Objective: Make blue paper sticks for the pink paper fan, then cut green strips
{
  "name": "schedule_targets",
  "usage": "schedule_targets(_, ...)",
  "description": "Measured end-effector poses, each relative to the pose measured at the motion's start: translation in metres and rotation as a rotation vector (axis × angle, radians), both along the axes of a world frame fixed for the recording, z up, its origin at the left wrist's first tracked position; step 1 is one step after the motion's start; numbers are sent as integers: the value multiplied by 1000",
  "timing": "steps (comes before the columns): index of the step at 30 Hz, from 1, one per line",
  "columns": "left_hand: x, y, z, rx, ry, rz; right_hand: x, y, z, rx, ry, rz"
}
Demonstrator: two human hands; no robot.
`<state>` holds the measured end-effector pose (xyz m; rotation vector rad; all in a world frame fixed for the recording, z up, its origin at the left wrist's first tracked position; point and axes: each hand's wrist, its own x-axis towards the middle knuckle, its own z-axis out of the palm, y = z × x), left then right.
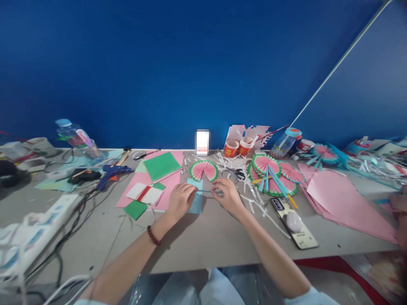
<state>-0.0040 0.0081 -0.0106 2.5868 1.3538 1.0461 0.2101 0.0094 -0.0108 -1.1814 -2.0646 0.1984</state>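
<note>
Between my two hands a thin blue paper strip [204, 191] is stretched level above the table. My left hand [183, 198] pinches its left end, and my right hand [225, 194] pinches the right end. Below the strip lies a light blue paper sheet [196, 206], partly covered by my left hand. Just beyond my hands sits a pleated paper fan [194, 170], pink with a green and white rim, spread into an almost full round with a gap at the bottom.
Left are green paper [162, 165], pink paper [127, 192] and a power strip [47, 220]. Scissors [239, 174], white scraps, finished fans [267, 165], red paper cups [231, 148], a phone [305, 237] and pink sheets [343, 199] lie right. Another person's hand shows at the right edge.
</note>
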Motion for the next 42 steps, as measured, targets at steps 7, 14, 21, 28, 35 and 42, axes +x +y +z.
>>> schedule_targets(7, -1, 3, -1, 14, -4, 7, -1, 0, 1, 6, -4, -4)
schedule_targets(14, 0, 2, -1, 3, -12, 1, -1, -3, 2, 19, 0, -31)
schedule_targets(21, -1, 1, -3, 39, -38, 6, 3, 2, -4, -64, 80, -53)
schedule_targets(28, 0, 2, -2, 11, -55, 31, 3, 1, -6, -46, 143, -104)
schedule_targets(35, 0, 2, -4, 19, -64, 31, 5, 3, -5, -45, 220, -82)
schedule_targets(42, 1, 1, -2, -13, -127, 41, 8, 4, -4, -15, 240, -119)
